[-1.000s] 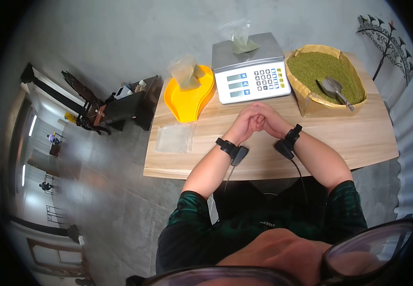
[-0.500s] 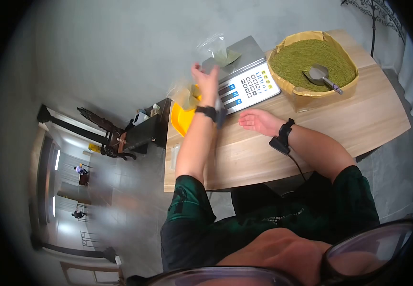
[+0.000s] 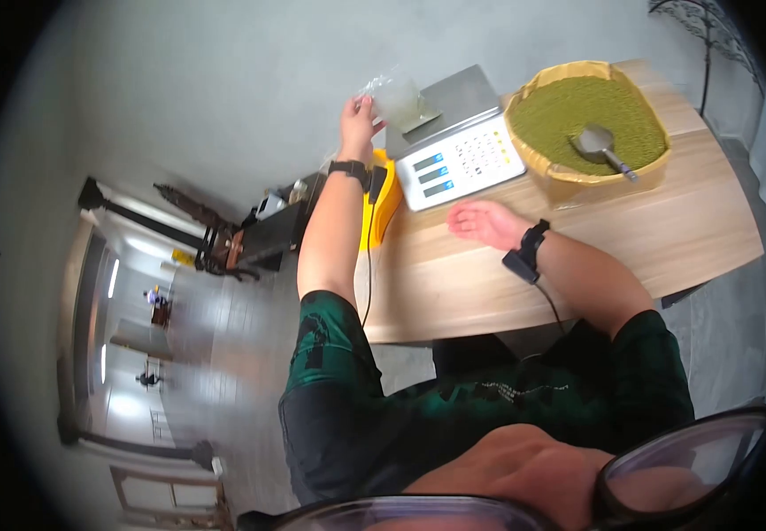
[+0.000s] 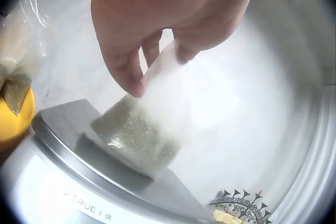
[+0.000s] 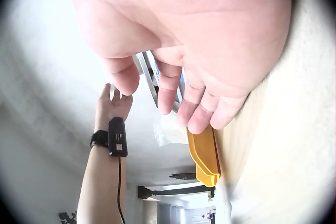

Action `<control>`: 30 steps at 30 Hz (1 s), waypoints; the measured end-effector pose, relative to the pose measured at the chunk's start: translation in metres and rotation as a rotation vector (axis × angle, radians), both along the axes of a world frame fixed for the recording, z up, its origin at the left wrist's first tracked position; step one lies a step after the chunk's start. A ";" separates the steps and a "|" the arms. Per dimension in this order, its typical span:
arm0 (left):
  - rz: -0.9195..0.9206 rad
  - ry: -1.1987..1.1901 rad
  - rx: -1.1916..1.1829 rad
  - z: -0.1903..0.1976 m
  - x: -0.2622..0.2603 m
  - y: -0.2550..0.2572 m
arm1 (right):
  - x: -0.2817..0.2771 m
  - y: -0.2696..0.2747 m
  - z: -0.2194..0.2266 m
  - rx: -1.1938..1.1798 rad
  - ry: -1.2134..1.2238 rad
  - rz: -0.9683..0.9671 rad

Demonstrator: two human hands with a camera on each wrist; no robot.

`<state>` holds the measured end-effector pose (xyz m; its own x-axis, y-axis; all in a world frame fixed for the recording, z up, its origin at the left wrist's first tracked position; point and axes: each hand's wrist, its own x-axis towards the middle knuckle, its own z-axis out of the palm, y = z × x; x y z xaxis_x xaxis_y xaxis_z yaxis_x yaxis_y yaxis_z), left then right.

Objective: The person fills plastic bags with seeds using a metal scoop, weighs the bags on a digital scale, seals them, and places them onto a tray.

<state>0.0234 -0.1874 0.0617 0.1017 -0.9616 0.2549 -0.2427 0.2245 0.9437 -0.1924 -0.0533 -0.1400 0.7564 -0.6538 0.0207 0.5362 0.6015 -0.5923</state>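
My left hand reaches over the back left of the scale. Between thumb and fingers it pinches the upper part of a clear plastic bag. Small green grains fill the bottom of this bag, which is tilted over the grey weighing plate, its lower end close to the plate. Near the scale's front edge, my right hand lies at the tabletop with its fingers loosely extended and nothing in them; the right wrist view shows its palm.
A paper sack of green grains stands right of the scale, with a metal scoop lying in it. Left of the scale is a yellow tray, partly behind my left arm. A second filled bag rests at the yellow tray.
My hands, clasped together one second ago, have parted. The left has moved up and left to the bag on the scale and taken hold of it. The right stays near the scale's front.
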 end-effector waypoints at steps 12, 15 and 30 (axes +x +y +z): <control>-0.003 0.230 0.386 -0.013 0.141 0.103 | 0.003 0.036 0.022 -0.224 0.196 0.054; 0.039 0.257 0.377 -0.040 0.173 0.105 | 0.002 0.030 0.017 -0.118 0.138 0.051; 0.279 0.424 0.272 -0.092 0.177 0.077 | -0.001 0.028 0.013 -0.091 0.113 0.069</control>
<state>0.2004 -0.1101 -0.0300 0.4002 -0.9090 -0.1166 0.1542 -0.0586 0.9863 -0.1931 -0.0256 -0.1272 0.8006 -0.5991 -0.0103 0.4221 0.5760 -0.7000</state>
